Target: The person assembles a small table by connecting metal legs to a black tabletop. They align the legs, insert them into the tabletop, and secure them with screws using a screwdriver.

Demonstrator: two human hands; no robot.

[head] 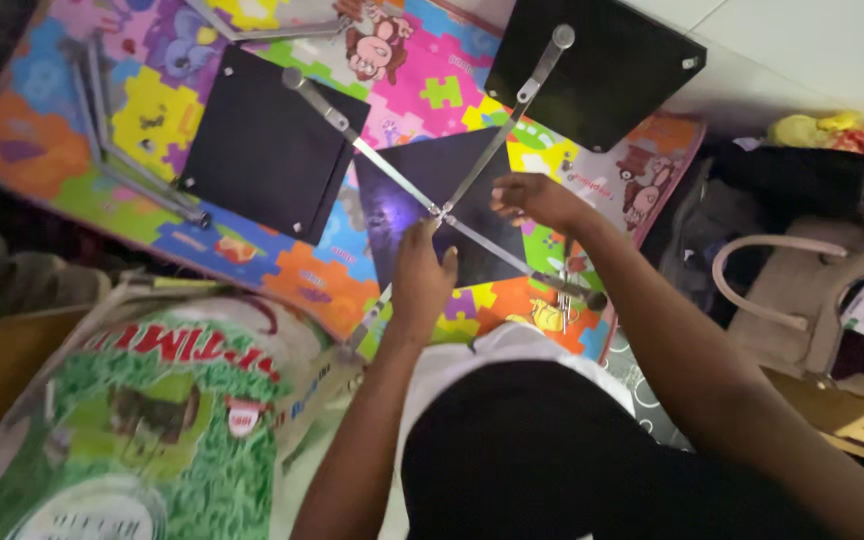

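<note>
Left hand (422,275) pressed on crossed metal rods (442,212), fingers together. Right hand (535,200) just beside crossing, fingers curled over black panel (422,200); pinch unclear.

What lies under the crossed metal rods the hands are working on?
Under the crossed metal rods lies a dark panel on a colourful puzzle mat. The left hand and right hand cover parts of it.

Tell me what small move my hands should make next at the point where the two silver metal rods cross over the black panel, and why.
Probably steady the joint and work its fastener. The left hand and right hand both sit at the crossing of the two silver metal rods over the black square panel, so the work looks centred there. Whether a fastener is seated is too blurred to tell.
</note>
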